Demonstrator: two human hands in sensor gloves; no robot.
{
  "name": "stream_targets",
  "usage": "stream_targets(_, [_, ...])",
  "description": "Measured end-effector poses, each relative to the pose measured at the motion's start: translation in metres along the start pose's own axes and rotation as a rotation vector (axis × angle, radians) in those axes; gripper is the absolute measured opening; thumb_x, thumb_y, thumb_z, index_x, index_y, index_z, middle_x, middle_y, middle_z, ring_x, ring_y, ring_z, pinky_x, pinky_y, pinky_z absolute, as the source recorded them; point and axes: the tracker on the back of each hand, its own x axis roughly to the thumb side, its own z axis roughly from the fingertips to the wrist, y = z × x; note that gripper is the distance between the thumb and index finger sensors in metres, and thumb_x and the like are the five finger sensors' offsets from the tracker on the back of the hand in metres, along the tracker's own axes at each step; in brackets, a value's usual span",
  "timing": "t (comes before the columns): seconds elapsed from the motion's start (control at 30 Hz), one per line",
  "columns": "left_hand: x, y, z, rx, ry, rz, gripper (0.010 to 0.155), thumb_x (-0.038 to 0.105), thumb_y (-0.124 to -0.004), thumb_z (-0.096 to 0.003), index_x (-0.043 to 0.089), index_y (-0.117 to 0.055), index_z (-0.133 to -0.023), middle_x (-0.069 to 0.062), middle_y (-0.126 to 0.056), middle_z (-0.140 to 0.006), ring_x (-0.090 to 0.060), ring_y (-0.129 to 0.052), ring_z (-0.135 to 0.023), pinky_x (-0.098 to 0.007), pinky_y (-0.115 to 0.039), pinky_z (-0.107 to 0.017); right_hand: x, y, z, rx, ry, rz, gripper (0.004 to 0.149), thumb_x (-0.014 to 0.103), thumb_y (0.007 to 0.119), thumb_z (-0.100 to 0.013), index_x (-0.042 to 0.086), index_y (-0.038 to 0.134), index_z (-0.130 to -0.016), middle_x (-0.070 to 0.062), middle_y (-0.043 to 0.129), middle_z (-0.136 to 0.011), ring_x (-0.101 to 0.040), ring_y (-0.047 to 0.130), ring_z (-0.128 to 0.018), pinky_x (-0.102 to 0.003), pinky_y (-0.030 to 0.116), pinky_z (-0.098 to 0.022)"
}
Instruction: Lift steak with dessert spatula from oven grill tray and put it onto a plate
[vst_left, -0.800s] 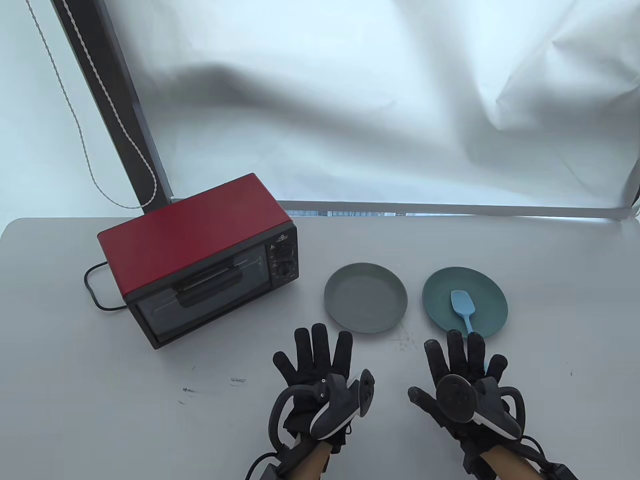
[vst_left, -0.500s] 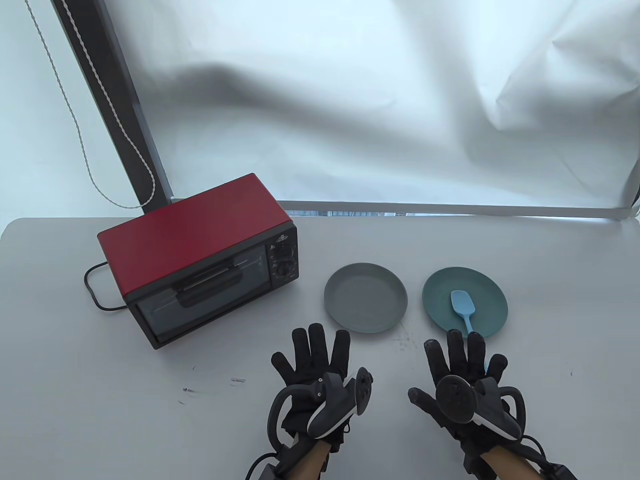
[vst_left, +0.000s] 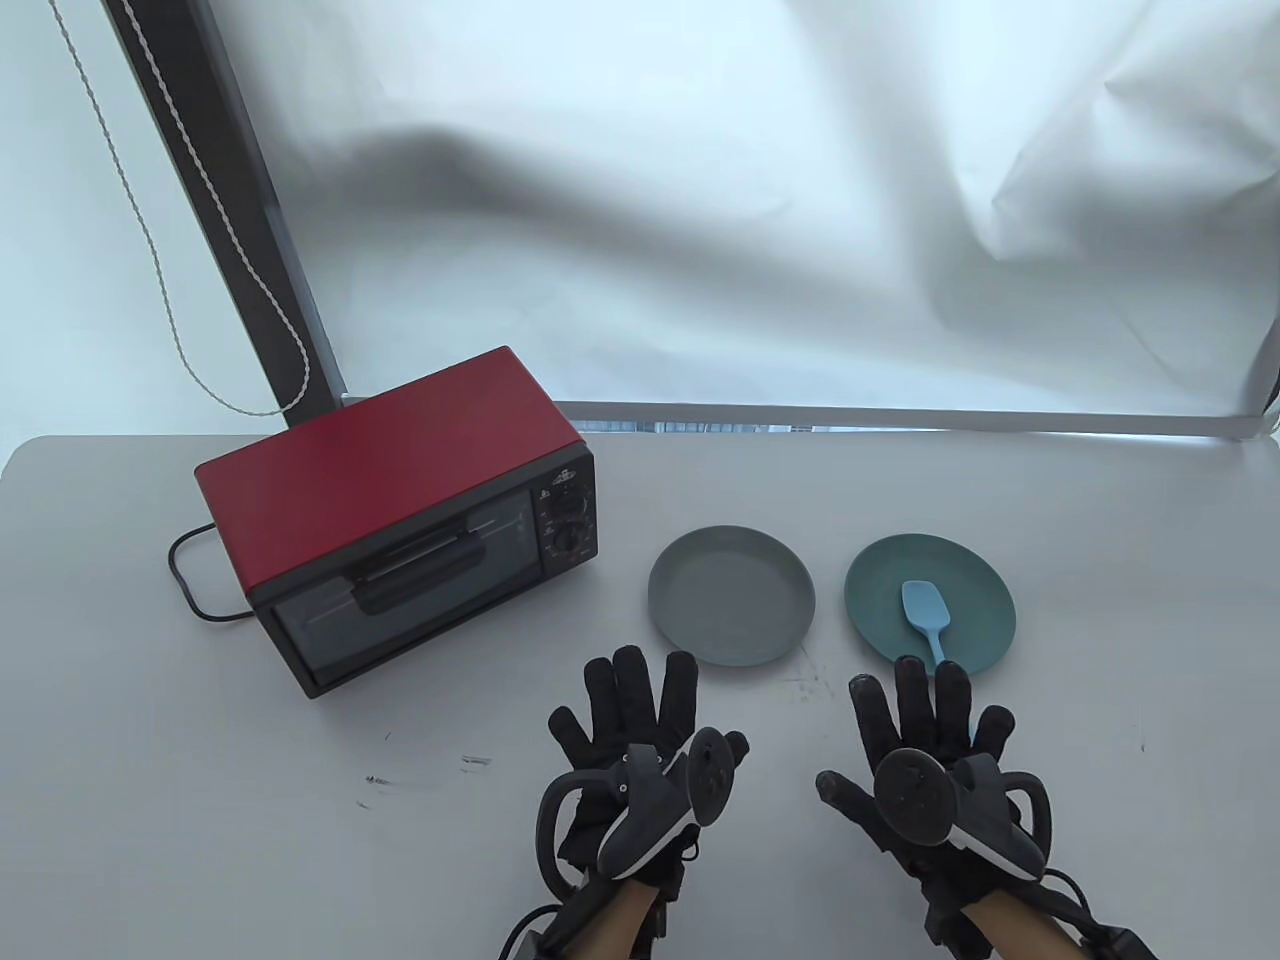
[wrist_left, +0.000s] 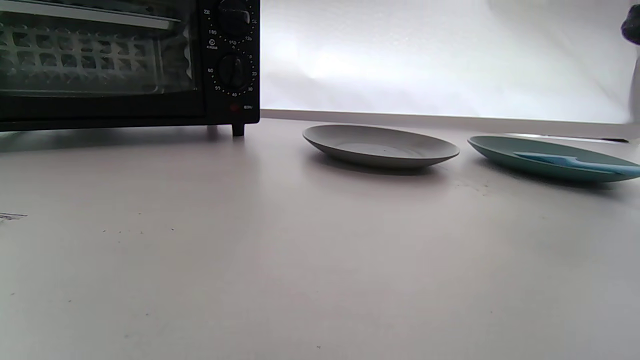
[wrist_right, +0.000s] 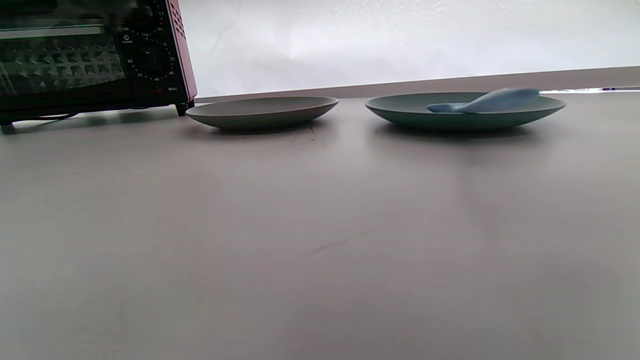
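Observation:
A red toaster oven (vst_left: 400, 520) stands at the left of the table with its glass door closed; the grill tray behind the glass (wrist_left: 85, 50) is dim and no steak can be made out. A light blue dessert spatula (vst_left: 926, 615) lies on a teal plate (vst_left: 975, 585). An empty grey plate (vst_left: 730, 608) sits left of it. My left hand (vst_left: 625, 715) lies flat on the table below the grey plate, fingers spread. My right hand (vst_left: 925, 725) lies flat too, its fingertips over the spatula handle's near end. Both hold nothing.
The oven's black cord (vst_left: 190, 580) loops on the table to its left. A white cloth backdrop (vst_left: 700, 200) hangs behind the table's far edge. A dark post (vst_left: 230, 210) with a hanging cord stands at the back left.
The left hand has turned slightly, its tracker swinging left and its fingers edging right toward the grey plate. The right hand has stayed still.

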Motion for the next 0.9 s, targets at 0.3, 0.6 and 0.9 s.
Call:
stream_targets(0.3, [-0.016, 0.004, -0.002, 0.018, 0.012, 0.200, 0.083, 0.073, -0.033, -0.0560, 0.025, -0.008, -0.119, -0.023, -0.015, -0.125, -0.050, -0.025, -0.115, -0.076, -0.040, -0.074, -0.001, 0.000, 0.000, -0.002, -0.002, -0.008, 0.091, 0.069, 0.056, -0.061, 0.021, 0.001, -0.116, -0.030, -0.014, -0.119, -0.063, -0.008, -0.106, -0.086, 0.008, -0.063])
stream_targets(0.6, [-0.032, 0.000, -0.009, -0.041, 0.024, 0.365, 0.083, 0.073, -0.031, -0.0565, 0.024, -0.008, -0.119, -0.023, -0.017, -0.126, -0.050, -0.028, -0.115, -0.074, -0.042, -0.075, 0.001, 0.001, 0.000, -0.001, -0.021, -0.010, 0.091, 0.068, 0.056, -0.062, 0.021, 0.002, -0.116, -0.030, -0.014, -0.119, -0.063, -0.007, -0.106, -0.086, 0.008, -0.063])
stream_targets(0.9, [-0.058, 0.002, -0.012, -0.086, 0.016, 0.669, 0.083, 0.073, -0.030, -0.0576, 0.023, -0.007, -0.120, -0.024, -0.019, -0.125, -0.050, -0.031, -0.115, -0.073, -0.044, -0.075, 0.001, 0.000, 0.001, -0.014, -0.030, -0.009, 0.090, 0.068, 0.056, -0.062, 0.021, 0.002, -0.116, -0.030, -0.014, -0.119, -0.063, -0.007, -0.106, -0.085, 0.008, -0.064])
